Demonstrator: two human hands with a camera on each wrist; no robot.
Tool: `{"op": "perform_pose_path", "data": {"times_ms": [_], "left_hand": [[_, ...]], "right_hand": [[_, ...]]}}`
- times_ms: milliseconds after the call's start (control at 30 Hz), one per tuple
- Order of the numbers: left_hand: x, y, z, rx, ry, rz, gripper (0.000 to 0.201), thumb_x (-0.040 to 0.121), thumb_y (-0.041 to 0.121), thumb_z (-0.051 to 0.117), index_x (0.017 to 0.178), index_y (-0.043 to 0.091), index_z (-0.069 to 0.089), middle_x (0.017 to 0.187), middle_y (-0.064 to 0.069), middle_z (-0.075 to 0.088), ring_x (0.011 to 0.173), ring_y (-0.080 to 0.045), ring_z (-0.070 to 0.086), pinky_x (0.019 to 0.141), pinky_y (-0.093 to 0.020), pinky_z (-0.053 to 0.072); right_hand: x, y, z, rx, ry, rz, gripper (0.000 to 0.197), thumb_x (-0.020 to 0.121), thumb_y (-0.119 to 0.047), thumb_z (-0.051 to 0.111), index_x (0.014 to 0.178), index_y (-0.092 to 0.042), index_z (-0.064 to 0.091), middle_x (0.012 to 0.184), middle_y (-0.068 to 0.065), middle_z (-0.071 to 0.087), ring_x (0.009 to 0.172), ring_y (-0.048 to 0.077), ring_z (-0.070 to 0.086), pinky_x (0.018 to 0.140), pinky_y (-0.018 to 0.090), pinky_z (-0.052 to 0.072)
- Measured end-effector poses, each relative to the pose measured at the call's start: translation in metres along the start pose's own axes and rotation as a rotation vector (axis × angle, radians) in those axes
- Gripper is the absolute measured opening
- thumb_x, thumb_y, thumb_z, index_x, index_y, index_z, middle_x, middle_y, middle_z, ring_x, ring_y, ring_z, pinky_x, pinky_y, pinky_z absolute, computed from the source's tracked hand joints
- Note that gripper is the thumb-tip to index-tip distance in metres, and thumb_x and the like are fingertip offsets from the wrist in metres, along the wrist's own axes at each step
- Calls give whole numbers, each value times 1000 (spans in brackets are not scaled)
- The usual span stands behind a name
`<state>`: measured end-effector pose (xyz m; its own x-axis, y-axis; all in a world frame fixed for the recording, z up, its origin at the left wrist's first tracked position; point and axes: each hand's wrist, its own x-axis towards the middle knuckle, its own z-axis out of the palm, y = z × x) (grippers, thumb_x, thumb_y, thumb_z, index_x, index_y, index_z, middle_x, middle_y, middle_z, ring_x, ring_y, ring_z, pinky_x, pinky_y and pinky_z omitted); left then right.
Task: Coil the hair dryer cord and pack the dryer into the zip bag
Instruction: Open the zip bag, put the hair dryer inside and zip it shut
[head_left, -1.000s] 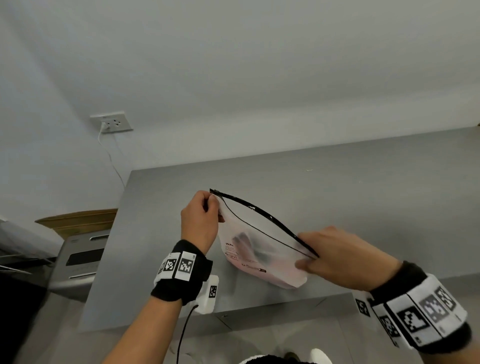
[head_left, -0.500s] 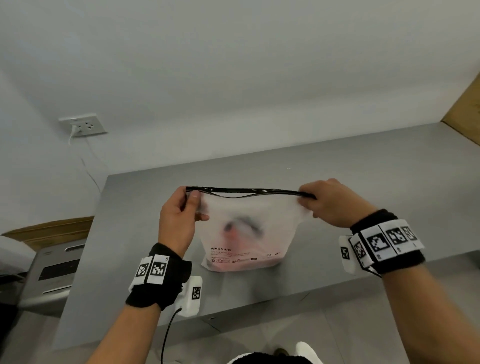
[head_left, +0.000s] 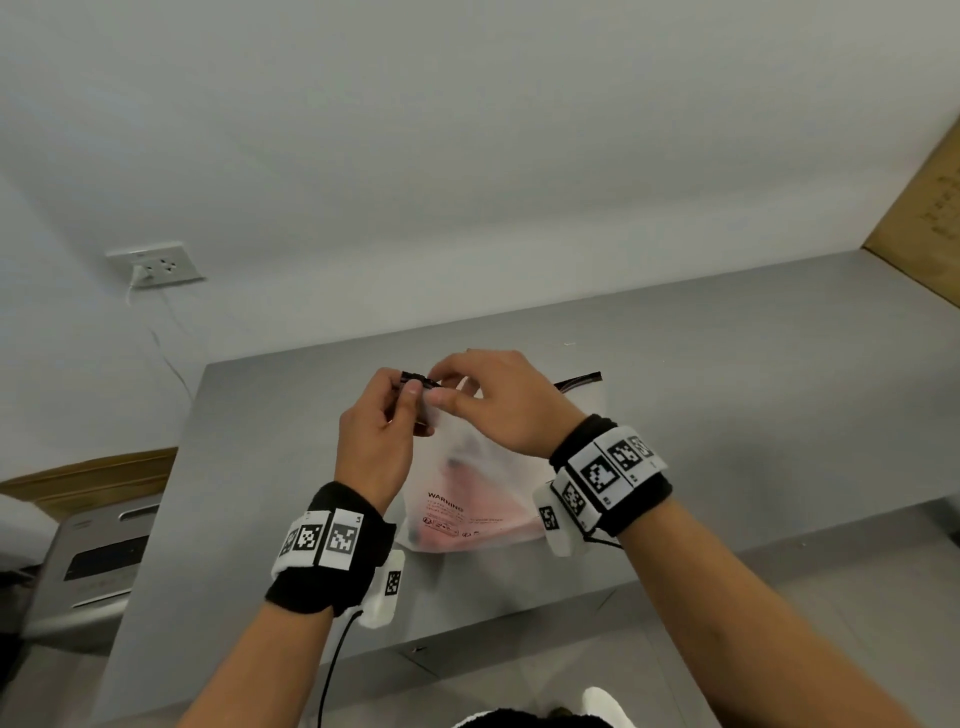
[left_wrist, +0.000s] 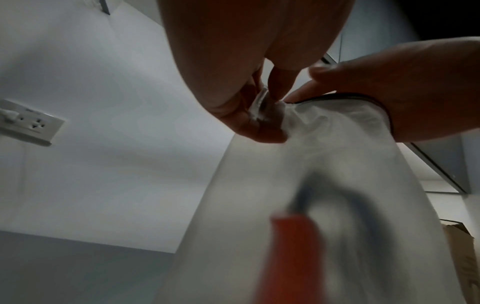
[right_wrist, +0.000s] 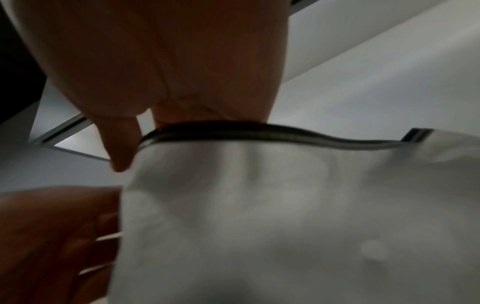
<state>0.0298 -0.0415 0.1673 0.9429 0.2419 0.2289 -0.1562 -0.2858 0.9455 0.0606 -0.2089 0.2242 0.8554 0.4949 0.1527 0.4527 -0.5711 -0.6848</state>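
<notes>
Frosted translucent zip bag (head_left: 470, 483) upright on grey table (head_left: 727, 374) | pink dryer (head_left: 467, 493) inside | left hand (head_left: 376, 441) pinches black zip strip's (head_left: 579, 382) left end | right hand (head_left: 498, 402) pinches strip just beside

Even, soft head-view light, wide-angle bending at edges — wrist views dim, blurred, backlit

The zip bag (head_left: 467, 483) is frosted, translucent matt plastic with a glossy black zip strip (right_wrist: 259, 133) along its top. The desk (head_left: 727, 389) looks like smooth, brushed grey metal. At the right edge of the frame stands a brown cardboard panel (head_left: 924, 218), matt. The wristbands (head_left: 332, 561) are black cloth.
</notes>
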Motion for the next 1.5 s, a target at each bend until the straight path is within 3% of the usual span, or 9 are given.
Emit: {"op": "perform_pose_path", "data": {"times_ms": [67, 233, 400, 533, 767, 1133, 1233, 1400, 1500], "left_hand": [[-1, 1, 1, -2, -20, 11, 15, 104, 16, 51, 97, 12, 63, 86, -8, 74, 77, -26, 72, 72, -38, 63], [-3, 2, -1, -3, -72, 42, 22, 106, 15, 46, 96, 12, 64, 86, -9, 71, 77, -31, 70, 71, -39, 64], [-4, 6, 0, 8, -64, 65, 23, 106, 11, 46, 93, 6, 64, 82, -18, 66, 76, -34, 70, 66, -37, 65], [-5, 4, -1, 35, -21, 94, 22, 105, 9, 48, 93, 4, 65, 79, -15, 64, 71, -25, 69, 63, -33, 64], [13, -14, -22, -33, 174, -33, 24, 105, 10, 47, 86, 8, 62, 72, -11, 60, 63, -25, 62, 60, -26, 63], [13, -19, -26, -54, 188, -15, 24, 106, 11, 45, 89, 8, 62, 79, -13, 60, 72, -28, 65, 67, -21, 62], [12, -15, -19, -68, 156, 15, 28, 107, 11, 45, 85, 15, 61, 77, -10, 60, 72, -26, 66, 68, -21, 61], [14, -15, -15, -78, 124, 21, 30, 107, 12, 45, 83, 20, 61, 77, -5, 60, 68, -13, 64, 73, -30, 63], [14, -14, -11, -71, 103, 36, 29, 107, 13, 45, 84, 19, 62, 79, -7, 62, 71, -16, 64, 73, -32, 63]], "right_hand": [[3, 1, 8, -13, 60, -16, 22, 96, -34, 61, 111, -19, 68, 95, -3, 70, 84, 15, 62, 85, 43, 54], [7, 8, 19, -204, 56, -67, 21, 98, -36, 55, 112, -23, 65, 107, -2, 58, 104, 20, 55, 87, 46, 45], [9, 7, 20, -204, 63, -103, 19, 100, -31, 50, 97, -17, 62, 74, -9, 56, 72, 22, 58, 72, 44, 50], [5, 7, 21, -277, 106, -119, 19, 101, -32, 48, 95, -19, 59, 68, -9, 53, 64, 19, 48, 61, 35, 38], [-13, 28, 4, -400, 87, -61, 20, 102, -35, 43, 95, -23, 57, 75, -4, 61, 68, 23, 55, 62, 31, 33], [-70, 101, -53, -387, 142, 336, 13, 98, -38, 53, 97, -29, 62, 82, -7, 67, 78, 26, 61, 74, 41, 53], [-73, 110, -54, -330, 98, 282, 11, 97, -33, 57, 98, -27, 65, 91, -7, 66, 87, 24, 64, 80, 43, 54], [-59, 83, -27, -276, -49, 81, 74, 84, -64, 62, 146, -28, 43, 134, -1, 61, 120, 19, 60, 105, 42, 47], [-39, 65, 16, -287, -171, 87, 86, 78, -70, 62, 148, -28, 34, 131, 3, 62, 111, 25, 63, 96, 44, 51]]}}
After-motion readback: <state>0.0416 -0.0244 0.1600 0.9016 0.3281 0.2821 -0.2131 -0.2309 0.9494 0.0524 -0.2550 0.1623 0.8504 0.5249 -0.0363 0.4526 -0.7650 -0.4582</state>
